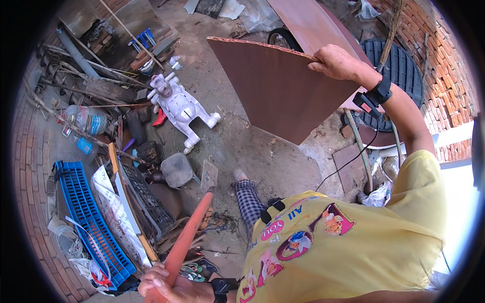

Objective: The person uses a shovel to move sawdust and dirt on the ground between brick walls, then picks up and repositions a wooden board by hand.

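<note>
Up at the right, my right hand (pixel 337 61) is closed on the rough upper edge of a brown board (pixel 283 91). The board tilts above the ground with one corner pointing down toward the concrete. At the lower left my left hand (pixel 164 287) wraps round the thick orange handle (pixel 188 235) of a long tool. A flat, squarish, dull blade (pixel 209 175) is at the tool's far end, low near the ground; its exact kind is hard to tell. My checkered trouser leg (pixel 248 199) and foot show between the tool and the board.
A pale plastic ride-on toy (pixel 183 107) lies ahead left, near a small stool (pixel 177 170). Along the left are a blue crate (pixel 93 224), plastic bottles (pixel 90 121) and sticks. Behind the board are a wheel (pixel 283 39), a large sheet (pixel 323 30) and a black round lid (pixel 404 70).
</note>
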The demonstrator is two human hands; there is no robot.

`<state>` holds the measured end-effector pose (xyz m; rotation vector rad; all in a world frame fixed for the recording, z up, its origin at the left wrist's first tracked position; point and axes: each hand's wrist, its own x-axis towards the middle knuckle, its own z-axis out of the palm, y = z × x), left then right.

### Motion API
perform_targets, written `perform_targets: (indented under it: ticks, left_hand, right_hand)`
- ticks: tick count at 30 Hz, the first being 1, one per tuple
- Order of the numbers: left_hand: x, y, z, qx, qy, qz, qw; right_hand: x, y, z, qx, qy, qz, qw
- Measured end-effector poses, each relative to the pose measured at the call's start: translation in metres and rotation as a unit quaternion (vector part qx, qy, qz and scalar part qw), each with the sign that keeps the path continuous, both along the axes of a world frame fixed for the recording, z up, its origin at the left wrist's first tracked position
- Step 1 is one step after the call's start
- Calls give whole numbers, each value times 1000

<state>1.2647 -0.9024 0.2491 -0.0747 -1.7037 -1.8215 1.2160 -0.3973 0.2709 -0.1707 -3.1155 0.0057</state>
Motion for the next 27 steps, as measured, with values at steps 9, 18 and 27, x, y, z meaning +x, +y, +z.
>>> perform_targets:
  ticks: [9,18,27]
  left_hand:
    - [-253,89,22,44,99,-184,977]
    - [-468,211,39,67,107,-250,960]
    - [-663,350,5,58,52,-250,965]
  right_hand:
    - [-55,60,-11,-42,-22,-155,987]
    - [-154,100,25,-72,-128,-265,953]
    - [-319,174,33,-165,-264,-332,890]
